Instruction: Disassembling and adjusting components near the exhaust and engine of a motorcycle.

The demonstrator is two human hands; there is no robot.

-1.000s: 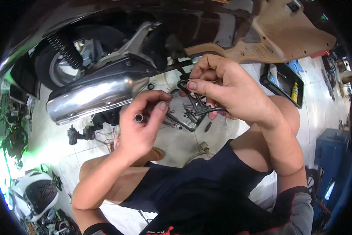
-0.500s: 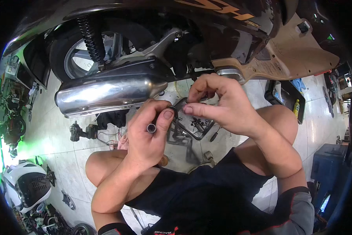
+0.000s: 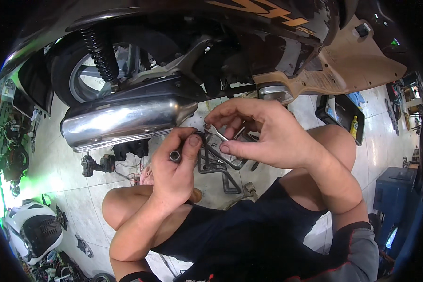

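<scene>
My left hand (image 3: 173,175) is closed around a dark tubular tool (image 3: 175,156), whose round hollow end shows by my fingers. A black bent-rod piece (image 3: 221,170) hangs just below and right of that hand; whether it is joined to the tube is hidden. Thumb and fingers of my right hand (image 3: 272,134) curl around a thin, bent silver metal piece (image 3: 219,135), close to the left thumb. Both hands are in front of the scooter's shiny exhaust silencer (image 3: 126,117).
The scooter's rear wheel (image 3: 72,77) and shock absorber (image 3: 100,56) stand beyond the silencer. A cordless power tool (image 3: 96,164) lies on the tiles at left. On the right are a black tray (image 3: 322,113) with a yellow bottle (image 3: 354,124) and a blue cabinet (image 3: 395,192).
My right fingers have shifted and spread slightly, bringing the silver piece into sight. The black bent-rod piece, blurred before, now shows sharply. My left hand has moved slightly left.
</scene>
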